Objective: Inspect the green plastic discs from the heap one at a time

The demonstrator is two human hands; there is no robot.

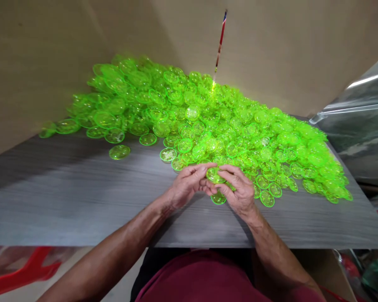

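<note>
Between both hands, just above the table, is a round, clear neon-green plastic disc (214,175). My left hand (191,183) grips its left side, thumb on top and fingers curled beneath. On the other side my right hand (238,187) holds the disc with thumb and fingers at its edge. Another green disc (219,198) lies on the table just below the hands. Behind them spreads a large heap of the same green discs (204,121); what is inside the discs is too small to make out.
The grey wood-grain table (82,197) runs to a near edge at my body. Tan panels (271,50) stand behind the heap. A thin striped strip (221,40) rises above it. Clear plastic sheeting (359,100) hangs at right. Something red (28,272) is below left.
</note>
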